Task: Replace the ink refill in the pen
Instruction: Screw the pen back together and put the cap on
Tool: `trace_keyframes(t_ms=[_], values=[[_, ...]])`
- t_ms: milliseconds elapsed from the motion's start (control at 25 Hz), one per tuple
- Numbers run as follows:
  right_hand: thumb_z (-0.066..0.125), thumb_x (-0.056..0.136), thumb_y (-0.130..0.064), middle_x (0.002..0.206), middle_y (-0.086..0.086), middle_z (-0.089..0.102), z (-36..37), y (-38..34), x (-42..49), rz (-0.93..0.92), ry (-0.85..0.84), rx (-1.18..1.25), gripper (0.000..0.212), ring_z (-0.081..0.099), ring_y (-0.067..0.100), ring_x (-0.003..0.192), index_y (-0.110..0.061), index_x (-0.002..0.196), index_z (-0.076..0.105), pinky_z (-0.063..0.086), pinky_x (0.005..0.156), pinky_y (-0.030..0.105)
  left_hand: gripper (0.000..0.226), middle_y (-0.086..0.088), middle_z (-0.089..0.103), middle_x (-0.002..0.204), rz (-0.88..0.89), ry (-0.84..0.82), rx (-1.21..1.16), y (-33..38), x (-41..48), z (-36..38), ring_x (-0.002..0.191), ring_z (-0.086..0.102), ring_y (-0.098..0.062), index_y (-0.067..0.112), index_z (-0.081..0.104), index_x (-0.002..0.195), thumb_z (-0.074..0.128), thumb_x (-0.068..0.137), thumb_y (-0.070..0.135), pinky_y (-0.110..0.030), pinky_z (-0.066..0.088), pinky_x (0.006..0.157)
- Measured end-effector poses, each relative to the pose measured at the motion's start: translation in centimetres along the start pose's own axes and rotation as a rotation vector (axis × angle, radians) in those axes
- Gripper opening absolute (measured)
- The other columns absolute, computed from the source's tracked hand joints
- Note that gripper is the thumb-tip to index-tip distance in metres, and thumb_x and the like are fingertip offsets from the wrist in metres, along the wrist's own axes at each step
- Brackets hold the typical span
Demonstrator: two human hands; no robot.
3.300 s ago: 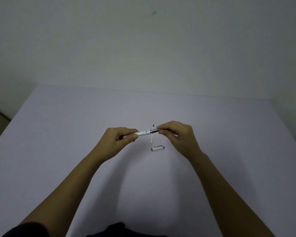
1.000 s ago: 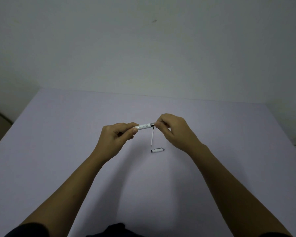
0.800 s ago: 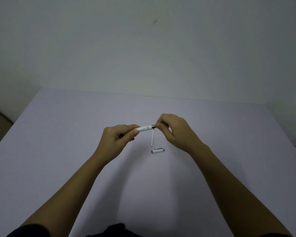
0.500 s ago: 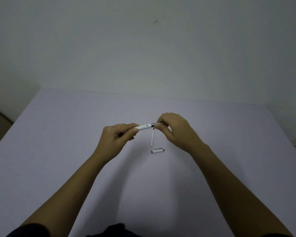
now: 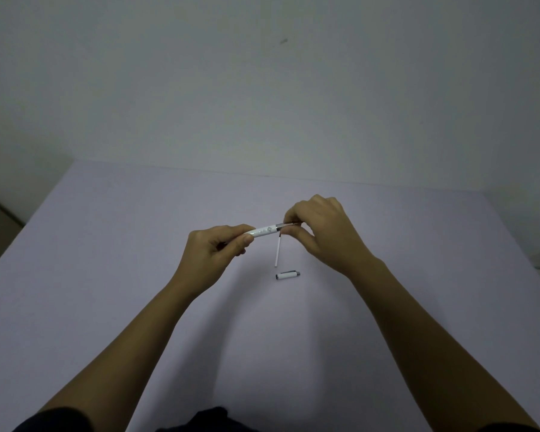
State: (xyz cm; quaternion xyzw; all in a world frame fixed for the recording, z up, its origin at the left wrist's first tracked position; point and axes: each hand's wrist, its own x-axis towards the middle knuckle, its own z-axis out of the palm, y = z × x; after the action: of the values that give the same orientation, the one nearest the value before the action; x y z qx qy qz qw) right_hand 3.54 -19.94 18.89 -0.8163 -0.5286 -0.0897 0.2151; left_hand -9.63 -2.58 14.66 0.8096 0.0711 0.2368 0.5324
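Above the pale lilac table [image 5: 106,275], the left hand [image 5: 212,254] grips the white plastic pen barrel [image 5: 264,230] — the right hand [image 5: 321,232] pinches its dark tip end. A thin white refill tube [image 5: 277,252] and a short white pen cap [image 5: 287,275] lie on the table below — near each other, not touching.

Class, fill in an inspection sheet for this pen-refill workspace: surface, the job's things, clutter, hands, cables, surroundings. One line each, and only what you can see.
Surface: pale lilac table, plain and flat.
Job's things: white pen barrel held level above the table; thin refill at its open end; a spare white refill lies on the table beyond the pen cap, which lies on its side.
Clutter: nothing seen.
Hands: left hand grips the barrel; right hand pinches the refill at the barrel's mouth. How far it is in cannot be told.
Cables: nothing seen.
Surroundings: bare grey wall with a small dark mark; dim light.
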Motion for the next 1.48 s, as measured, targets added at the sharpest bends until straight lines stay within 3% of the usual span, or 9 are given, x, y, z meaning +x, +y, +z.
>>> trace_keyframes(t_ms=[120, 200, 480, 680, 800, 920, 1080, 1320, 1480], values=[[0.043, 0.090, -0.044, 0.079, -0.001, 0.067, -0.1, -0.1, 0.3, 0.022, -0.010, -0.070, 0.036, 0.055, 0.023, 0.078, -0.016, 0.087, 0.065, 0.034, 0.074, 0.034, 0.020, -0.010, 0.068, 0.069, 0.005, 0.009, 0.025, 0.0, 0.0, 0.1, 0.064, 0.064, -0.005, 0.020, 0.070, 0.101, 0.063, 0.084, 0.013, -0.007, 0.047, 0.064], [0.052, 0.088, -0.042, 0.084, -0.002, 0.068, -0.1, -0.1, 0.3, -0.005, -0.018, -0.076, 0.028, 0.057, 0.022, 0.083, -0.017, 0.092, 0.065, 0.030, 0.078, 0.031, 0.018, -0.009, 0.068, 0.069, 0.008, 0.017, 0.034, 0.1, 0.1, 0.1, 0.065, 0.063, -0.004, 0.015, 0.071, 0.101, 0.063, 0.084, 0.013, -0.007, 0.046, 0.063], [0.038, 0.094, -0.034, 0.060, -0.010, 0.055, 0.3, -0.2, 0.6, 0.038, -0.032, -0.087, 0.039, 0.053, 0.020, 0.081, -0.019, 0.067, 0.063, 0.015, 0.077, 0.027, 0.022, 0.008, 0.069, 0.073, 0.031, 0.014, 0.096, -0.4, -0.1, 0.2, 0.066, 0.061, -0.014, 0.014, 0.070, 0.103, 0.066, 0.082, 0.015, -0.025, 0.047, 0.061], [0.016, 0.089, -0.062, 0.097, -0.019, 0.061, 1.5, 1.9, 0.8, 0.206, 0.058, 0.282, 0.062, 0.048, 0.003, 0.093, -0.027, 0.118, 0.058, 0.026, 0.086, 0.026, 0.022, -0.010, 0.071, 0.073, -0.026, 0.028, 0.037, -1.2, 0.1, 0.2, 0.067, 0.065, -0.021, 0.021, 0.070, 0.104, 0.062, 0.084, 0.023, -0.034, 0.052, 0.064], [0.023, 0.094, -0.046, 0.097, -0.013, 0.064, 4.3, 4.3, 0.2, 0.504, 0.186, 0.561, 0.050, 0.057, 0.007, 0.094, -0.023, 0.118, 0.060, 0.041, 0.087, 0.020, 0.020, -0.010, 0.070, 0.072, -0.074, 0.010, 0.030, -2.0, 0.1, 0.3, 0.067, 0.065, -0.020, 0.029, 0.069, 0.102, 0.061, 0.084, 0.025, -0.032, 0.051, 0.065], [0.040, 0.097, -0.018, 0.114, 0.011, 0.066, 9.3, 7.3, -2.0, 0.615, -0.075, 0.297, 0.031, 0.059, 0.025, 0.107, -0.009, 0.118, 0.060, 0.041, 0.091, 0.028, 0.022, -0.007, 0.070, 0.071, -0.108, 0.004, 0.026, -2.8, 0.0, 0.7, 0.068, 0.065, -0.012, 0.034, 0.067, 0.102, 0.062, 0.085, 0.021, -0.018, 0.051, 0.064], [0.046, 0.096, -0.016, 0.129, 0.015, 0.058, 15.1, 8.7, -5.4, 0.571, -0.452, 0.134, 0.033, 0.053, 0.028, 0.118, -0.007, 0.126, 0.055, 0.037, 0.098, 0.032, 0.023, -0.006, 0.071, 0.074, -0.149, 0.012, 0.016, -3.9, 0.4, 0.8, 0.069, 0.066, -0.011, 0.030, 0.067, 0.103, 0.063, 0.085, 0.017, -0.011, 0.050, 0.065], [0.048, 0.094, -0.019, 0.132, 0.008, 0.054, 19.0, 8.8, -7.4, 0.551, -0.514, 0.013, 0.029, 0.048, 0.027, 0.117, -0.012, 0.120, 0.059, 0.039, 0.094, 0.034, 0.021, -0.009, 0.071, 0.075, -0.194, 0.017, 0.032, -5.0, 1.1, 0.7, 0.070, 0.065, -0.013, 0.023, 0.068, 0.105, 0.062, 0.085, 0.019, -0.011, 0.049, 0.065], [0.060, 0.087, -0.017, 0.105, 0.012, 0.067, 18.2, 8.9, -7.7, 0.616, -0.400, 0.100, 0.020, 0.057, 0.028, 0.098, -0.007, 0.105, 0.062, 0.040, 0.077, 0.034, 0.021, -0.006, 0.071, 0.074, -0.211, 0.013, 0.028, -5.3, 1.0, 0.8, 0.068, 0.065, -0.010, 0.027, 0.068, 0.104, 0.062, 0.085, 0.020, -0.015, 0.051, 0.066]])
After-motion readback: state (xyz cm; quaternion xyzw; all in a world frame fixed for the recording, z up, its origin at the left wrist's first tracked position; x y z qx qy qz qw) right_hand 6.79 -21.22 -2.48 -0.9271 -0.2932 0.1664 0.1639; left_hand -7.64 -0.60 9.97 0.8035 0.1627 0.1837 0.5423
